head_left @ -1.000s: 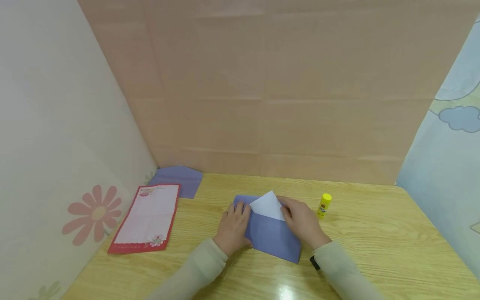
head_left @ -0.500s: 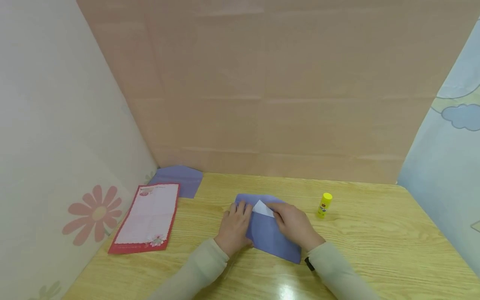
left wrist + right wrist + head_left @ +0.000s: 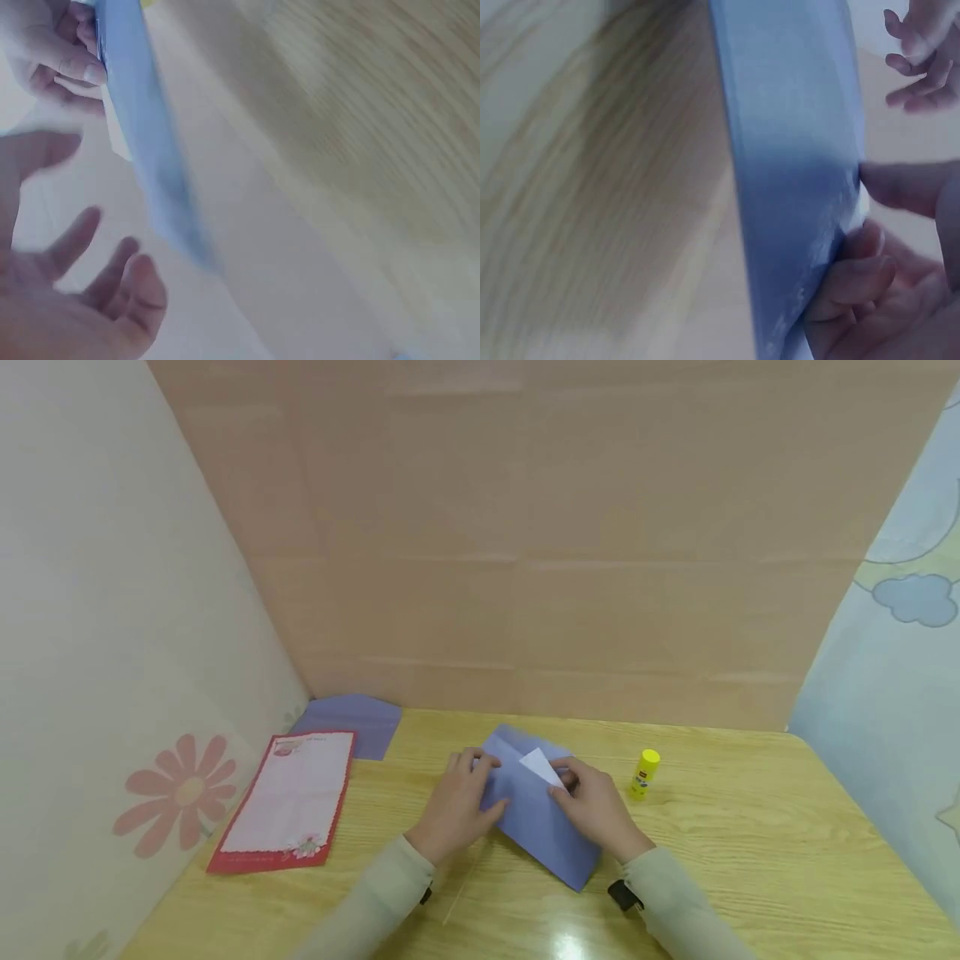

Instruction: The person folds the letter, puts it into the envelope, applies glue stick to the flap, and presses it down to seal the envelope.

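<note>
A purple-blue envelope (image 3: pixel 536 810) is tilted up off the wooden table in the middle of the head view, with a white corner of folded paper (image 3: pixel 542 766) sticking out of its mouth. My right hand (image 3: pixel 596 810) pinches the envelope at its right edge, thumb on the front and curled fingers behind, as the right wrist view shows. On the other side, my left hand (image 3: pixel 459 797) is spread beside the envelope's left edge. In the left wrist view its fingers (image 3: pixel 127 262) are apart from the envelope (image 3: pixel 154 135), with nothing between them.
Behind my right hand stands a yellow glue stick (image 3: pixel 645 772). A red-bordered sheet of letter paper (image 3: pixel 288 802) lies at the left, overlapping a second purple envelope (image 3: pixel 367 727). Brown paper (image 3: pixel 517 543) covers the wall behind the wooden table (image 3: pixel 750 827).
The white paper first slid deeper into the envelope. Then the left hand came off the envelope and spread its fingers, while the right hand lifted and tilted it.
</note>
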`<state>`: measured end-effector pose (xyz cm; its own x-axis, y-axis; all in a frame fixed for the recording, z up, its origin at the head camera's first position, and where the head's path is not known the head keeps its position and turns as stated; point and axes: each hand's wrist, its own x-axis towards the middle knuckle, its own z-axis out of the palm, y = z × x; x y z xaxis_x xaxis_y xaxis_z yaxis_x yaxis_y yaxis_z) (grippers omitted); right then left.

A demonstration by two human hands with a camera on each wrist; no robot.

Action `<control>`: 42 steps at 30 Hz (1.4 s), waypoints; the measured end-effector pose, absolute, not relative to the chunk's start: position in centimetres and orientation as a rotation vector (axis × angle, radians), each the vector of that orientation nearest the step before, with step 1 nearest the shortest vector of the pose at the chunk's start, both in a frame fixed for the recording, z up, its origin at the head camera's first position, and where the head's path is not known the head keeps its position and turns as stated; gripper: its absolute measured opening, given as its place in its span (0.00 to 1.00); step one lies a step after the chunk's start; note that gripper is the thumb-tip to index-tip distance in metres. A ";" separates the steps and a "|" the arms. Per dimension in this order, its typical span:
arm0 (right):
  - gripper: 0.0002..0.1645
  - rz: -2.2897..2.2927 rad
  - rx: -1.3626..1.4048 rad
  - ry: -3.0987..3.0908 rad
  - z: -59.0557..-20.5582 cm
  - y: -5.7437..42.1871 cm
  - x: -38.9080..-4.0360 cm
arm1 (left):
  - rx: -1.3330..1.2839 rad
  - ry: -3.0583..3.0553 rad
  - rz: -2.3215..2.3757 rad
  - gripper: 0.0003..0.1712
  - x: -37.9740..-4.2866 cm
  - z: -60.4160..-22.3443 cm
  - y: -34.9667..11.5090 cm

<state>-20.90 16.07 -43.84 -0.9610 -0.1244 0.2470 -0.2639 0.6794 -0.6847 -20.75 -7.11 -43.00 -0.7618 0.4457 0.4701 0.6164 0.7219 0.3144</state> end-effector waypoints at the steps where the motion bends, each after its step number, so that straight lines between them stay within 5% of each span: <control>1: 0.21 1.198 0.281 -2.683 -43.8 16.2 -20.9 | -0.789 -2.538 -0.777 0.23 -20.9 -42.9 -7.3; 8: 0.22 1.419 0.143 -2.561 -43.7 16.3 -20.6 | -0.433 -2.497 -1.609 0.17 -21.3 -44.1 -8.4; 14: 0.20 1.588 0.111 -2.470 -43.4 16.1 -20.4 | -0.456 -2.514 -2.071 0.18 -21.1 -45.0 -8.1; 27: 0.21 1.760 0.131 -2.348 -42.8 15.9 -20.1 | -0.326 -2.442 -2.106 0.21 -21.3 -45.8 -7.1; 35: 0.20 1.793 0.150 -2.369 -42.5 15.7 -20.0 | -0.361 -2.430 -2.069 0.10 -21.9 -46.1 -7.0; 42: 0.20 1.745 0.224 -2.398 -43.6 16.1 -20.5 | -0.425 -2.425 -2.054 0.17 -21.8 -45.5 -6.8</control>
